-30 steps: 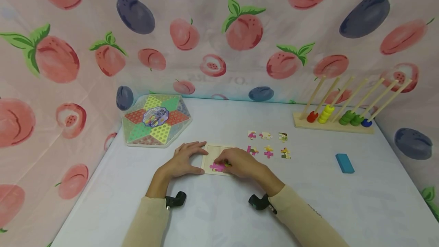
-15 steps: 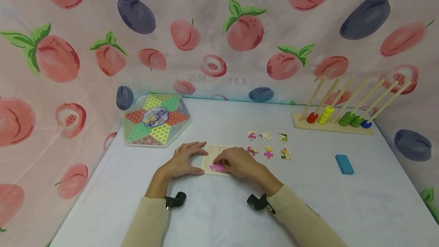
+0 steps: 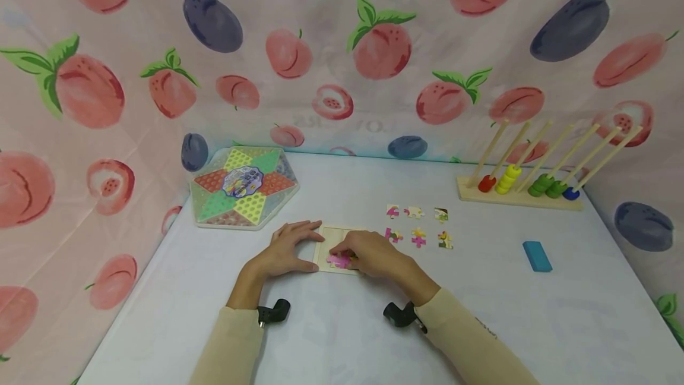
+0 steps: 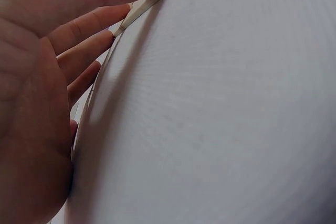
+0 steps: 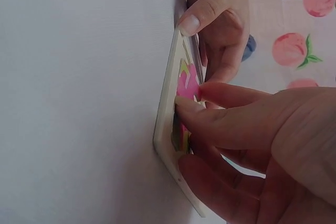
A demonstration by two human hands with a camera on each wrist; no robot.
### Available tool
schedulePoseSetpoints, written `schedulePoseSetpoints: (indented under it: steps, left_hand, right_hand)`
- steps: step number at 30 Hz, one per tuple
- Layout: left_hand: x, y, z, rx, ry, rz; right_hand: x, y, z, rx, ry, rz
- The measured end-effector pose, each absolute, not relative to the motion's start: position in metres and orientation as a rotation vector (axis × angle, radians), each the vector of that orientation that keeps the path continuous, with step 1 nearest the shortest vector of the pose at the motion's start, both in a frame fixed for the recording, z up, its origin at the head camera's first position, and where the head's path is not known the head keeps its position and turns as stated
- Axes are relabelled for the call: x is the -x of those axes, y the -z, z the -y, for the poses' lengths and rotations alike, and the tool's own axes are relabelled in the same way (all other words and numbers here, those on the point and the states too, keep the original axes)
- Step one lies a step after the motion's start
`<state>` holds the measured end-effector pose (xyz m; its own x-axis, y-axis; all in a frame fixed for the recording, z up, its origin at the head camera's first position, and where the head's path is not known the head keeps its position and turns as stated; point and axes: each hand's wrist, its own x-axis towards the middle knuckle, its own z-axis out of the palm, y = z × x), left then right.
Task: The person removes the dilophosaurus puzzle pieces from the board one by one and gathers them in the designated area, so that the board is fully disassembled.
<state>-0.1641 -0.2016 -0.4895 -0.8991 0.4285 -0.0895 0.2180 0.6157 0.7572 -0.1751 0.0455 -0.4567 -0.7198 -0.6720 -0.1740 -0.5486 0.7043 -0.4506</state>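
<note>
A small wooden puzzle tray (image 3: 323, 259) lies on the white table with pink puzzle pieces (image 3: 338, 261) in its near part. My left hand (image 3: 285, 249) steadies its left side, fingers extended and spread; thumb and fingertips touch the edge. In the right wrist view the left thumb (image 5: 191, 23) rests on the tray's corner. My right hand (image 3: 374, 253) reaches over the tray, thumb and forefinger pinching a pink puzzle piece (image 5: 187, 85) low at its surface. The right hand hides the tray's right part.
Several loose puzzle pieces (image 3: 418, 237) lie in two rows right of the tray. A star-patterned game box (image 3: 243, 186) sits back left. A wooden bead stand (image 3: 521, 195) stands back right, with a blue block (image 3: 537, 255) nearer. A fruit-print curtain (image 3: 331, 40) surrounds the table.
The right hand's fingertips have shifted slightly left over the pink pieces. The left hand stays at the tray's edge.
</note>
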Motion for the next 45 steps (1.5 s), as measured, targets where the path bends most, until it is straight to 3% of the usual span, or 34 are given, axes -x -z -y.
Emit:
schedulePoseSetpoints:
  steps: [33, 45]
  left_hand:
    - [0.1663, 0.4921, 0.202, -0.516, -1.148, -2.588]
    - [0.1644, 0.4906, 0.2022, -0.521, -1.143, -2.591]
  right_hand:
    - [0.1735, 0.4584, -0.0435, 0.881, 0.545, -2.726]
    - [0.1707, 0.4627, -0.046, 0.886, 0.768, -2.656]
